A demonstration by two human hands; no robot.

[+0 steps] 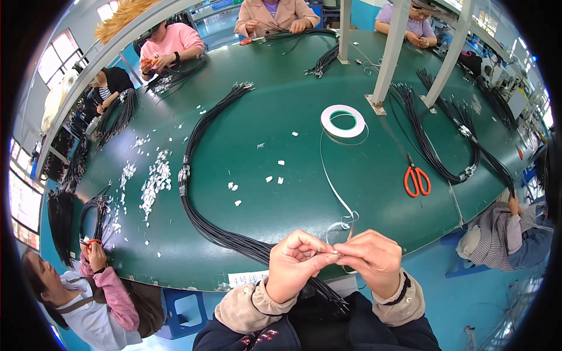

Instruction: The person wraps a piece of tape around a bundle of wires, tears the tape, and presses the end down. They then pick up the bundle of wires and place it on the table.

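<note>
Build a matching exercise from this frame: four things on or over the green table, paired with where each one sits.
Things
1. tape roll
2. orange scissors
3. black cable bundle
4. white scraps

Places
A. right part of the table, handles toward the person
B. scattered on the left part of the table
C. centre of the table, a strip trailing toward the person's hands
D. long curve from the far centre down to the near edge by the left hand

Pairs: 1-C, 2-A, 3-D, 4-B
</note>
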